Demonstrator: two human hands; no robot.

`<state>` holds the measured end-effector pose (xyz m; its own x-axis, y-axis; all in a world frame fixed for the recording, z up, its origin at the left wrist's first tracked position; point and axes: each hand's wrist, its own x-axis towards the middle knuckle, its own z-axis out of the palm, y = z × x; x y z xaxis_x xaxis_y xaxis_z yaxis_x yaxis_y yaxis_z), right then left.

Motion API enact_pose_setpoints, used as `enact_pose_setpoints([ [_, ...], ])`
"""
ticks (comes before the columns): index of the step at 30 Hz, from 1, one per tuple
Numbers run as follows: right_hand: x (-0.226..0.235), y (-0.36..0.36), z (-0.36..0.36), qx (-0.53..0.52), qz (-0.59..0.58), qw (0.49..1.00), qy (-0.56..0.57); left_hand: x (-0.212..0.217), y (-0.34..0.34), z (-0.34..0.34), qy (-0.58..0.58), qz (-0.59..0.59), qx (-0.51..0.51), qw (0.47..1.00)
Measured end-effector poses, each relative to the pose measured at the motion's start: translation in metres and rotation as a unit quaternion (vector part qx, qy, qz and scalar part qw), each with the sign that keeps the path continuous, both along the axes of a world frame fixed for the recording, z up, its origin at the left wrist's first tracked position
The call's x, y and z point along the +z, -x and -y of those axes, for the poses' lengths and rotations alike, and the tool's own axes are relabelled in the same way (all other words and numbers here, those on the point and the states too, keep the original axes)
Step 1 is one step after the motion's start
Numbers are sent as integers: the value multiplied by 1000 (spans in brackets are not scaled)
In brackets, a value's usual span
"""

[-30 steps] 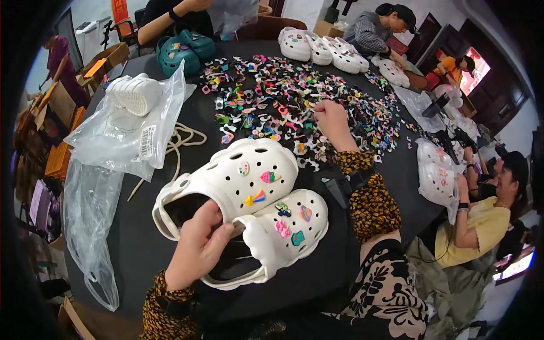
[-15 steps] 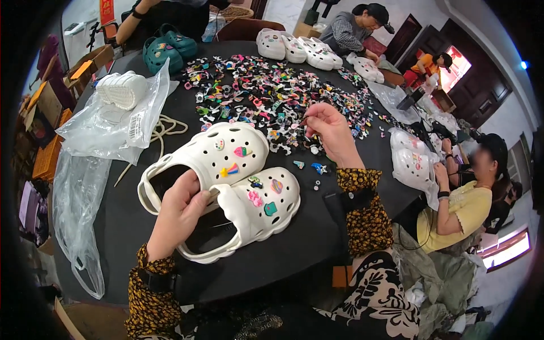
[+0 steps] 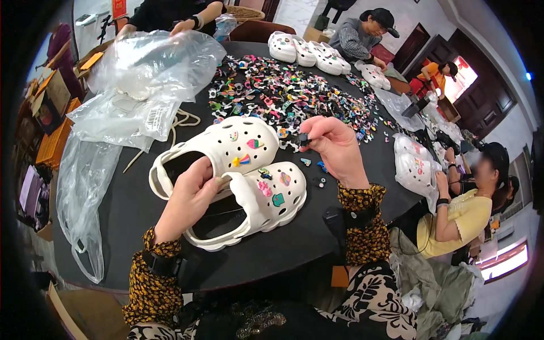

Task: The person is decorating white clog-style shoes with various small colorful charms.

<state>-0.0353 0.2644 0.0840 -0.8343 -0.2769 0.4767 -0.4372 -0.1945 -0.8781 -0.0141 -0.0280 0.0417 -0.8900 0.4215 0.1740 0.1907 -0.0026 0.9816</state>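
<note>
Two white clogs lie side by side on a round black table (image 3: 130, 198). The far clog (image 3: 226, 150) and the near clog (image 3: 266, 198) each carry a few coloured charms on their toes. My left hand (image 3: 190, 195) grips the heel rim where the two clogs meet. My right hand (image 3: 334, 147) is raised just right of the clogs' toes and pinches a small dark charm (image 3: 304, 138) between thumb and fingertips. A wide scatter of coloured charms (image 3: 289, 93) covers the table beyond the clogs.
Clear plastic bags (image 3: 136, 85) lie at the left; a person's hands hold one at the far edge. More white clogs (image 3: 309, 51) stand at the far side by another person. Bagged clogs (image 3: 416, 167) sit at the right next to a seated person in yellow.
My right hand has come back from the charm pile toward the clogs, now holding a small dark charm. The left hand stays on the clogs. A person at the far edge has lifted a plastic bag.
</note>
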Motion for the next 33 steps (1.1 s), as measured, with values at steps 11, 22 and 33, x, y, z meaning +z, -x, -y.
enact_pose_setpoints([
  [11, -3, 5, 33, 12, -21, 995, -93, -13, 6, 4, 8, -31, 12, 999],
  [22, -2, 17, 80, -136, -318, 837, -424, -16, 6, 3, -20, -9, 10, 1000],
  [33, -17, 13, 93, -186, -316, 830, -420, -16, 9, 5, 66, -24, 3, 997],
])
